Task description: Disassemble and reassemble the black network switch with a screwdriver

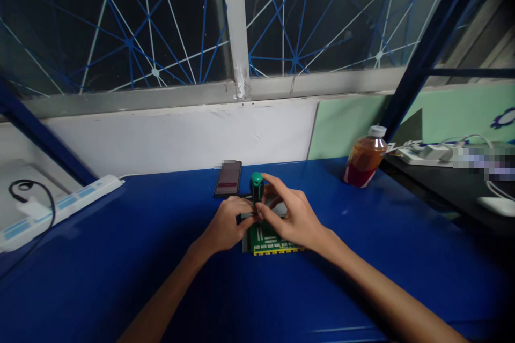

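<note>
A screwdriver [256, 187] with a green and black handle stands upright over a green circuit board [269, 240]. My right hand [295, 214] is closed around it, the index finger near the handle's top and the thumb lower down. My left hand [229, 224] is pinched low beside the screwdriver, its fingertips close to my right thumb. Whatever lies between those left fingers is hidden, as is the screwdriver's tip. Along the board's near edge runs a yellow strip [277, 251] of connectors. A grey piece shows behind and beside the board, partly covered by my hands.
Behind the board a phone [228, 179] lies on the blue table [161, 278]. To the right stands a bottle [365, 158] of reddish drink. A white power strip [64, 209] with a black cable is at left. A black surface [438, 187] with devices adjoins at right.
</note>
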The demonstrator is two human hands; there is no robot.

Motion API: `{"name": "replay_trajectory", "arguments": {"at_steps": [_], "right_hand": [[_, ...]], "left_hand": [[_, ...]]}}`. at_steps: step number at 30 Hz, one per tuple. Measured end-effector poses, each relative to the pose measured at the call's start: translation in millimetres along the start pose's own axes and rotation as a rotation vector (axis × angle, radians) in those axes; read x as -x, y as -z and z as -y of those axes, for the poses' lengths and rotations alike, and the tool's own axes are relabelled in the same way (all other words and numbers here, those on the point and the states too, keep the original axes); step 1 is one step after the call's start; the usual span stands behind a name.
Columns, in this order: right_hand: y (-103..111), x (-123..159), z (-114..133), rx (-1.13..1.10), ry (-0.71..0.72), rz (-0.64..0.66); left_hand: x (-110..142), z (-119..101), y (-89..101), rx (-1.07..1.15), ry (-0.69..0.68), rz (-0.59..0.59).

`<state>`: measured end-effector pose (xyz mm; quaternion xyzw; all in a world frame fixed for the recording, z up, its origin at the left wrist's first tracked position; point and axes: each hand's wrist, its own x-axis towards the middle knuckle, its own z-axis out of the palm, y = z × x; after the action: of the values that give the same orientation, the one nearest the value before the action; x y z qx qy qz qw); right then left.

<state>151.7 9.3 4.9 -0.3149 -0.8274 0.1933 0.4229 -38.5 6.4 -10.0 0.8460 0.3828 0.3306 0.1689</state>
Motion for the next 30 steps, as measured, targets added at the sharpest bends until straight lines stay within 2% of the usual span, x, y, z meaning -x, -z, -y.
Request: {"name": "replay_trajectory", "arguments": {"at_steps": [5, 12, 25, 30], "right_hand": [[-2.7, 0.7, -2.5, 0.032, -0.007, -0.011], [-1.6, -0.8, -0.6, 0.065, 0.027, -0.062], [-2.7, 0.7, -1.9, 0.026, 0.049, -0.047], [-2.9, -0.5, -0.2, 0.007, 0.053, -0.068]], "left_hand": [[1.7, -0.6, -1.5, -0.007, -0.006, -0.002], [1.2, 5.1, -5.3, -0.026, 0.027, -0.102], [1.8, 0.6, -2.9, -0.012, 0.023, -0.034], [2.3, 5.3, -6.2, -0.032, 0.039, -0.080]]}}
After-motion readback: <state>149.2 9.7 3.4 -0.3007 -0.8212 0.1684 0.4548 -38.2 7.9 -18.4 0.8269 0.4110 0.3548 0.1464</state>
